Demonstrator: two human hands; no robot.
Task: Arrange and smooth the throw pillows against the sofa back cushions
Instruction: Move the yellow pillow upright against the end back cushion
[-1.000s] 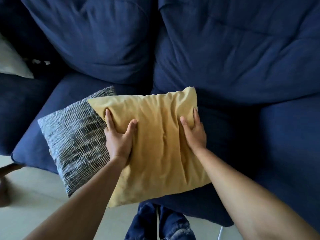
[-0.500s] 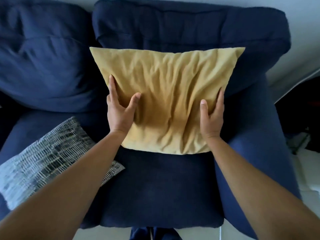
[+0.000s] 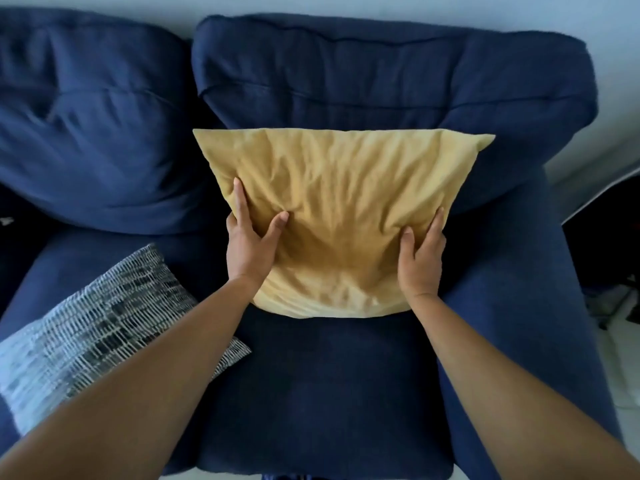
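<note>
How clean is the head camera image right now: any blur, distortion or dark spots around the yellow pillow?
Head view: wide-angle bending curves the sofa arm; the yellow pillow, left hand and right hand are fairly sharp; shadow darkens the pillow's lower middle; the patterned pillow is softer toward the left edge.

Soft, even daylight; faint shadows, mild blur, wide-angle bending at the edges.

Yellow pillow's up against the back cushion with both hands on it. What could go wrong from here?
1. The yellow pillow is heavily creased between the left hand and right hand; letting go now likely leaves it rumpled.
2. It leans on the back cushion with its bottom edge forward on the seat, so it may slide down.
3. The patterned pillow lies flat under the left forearm, not yet arranged.
</note>
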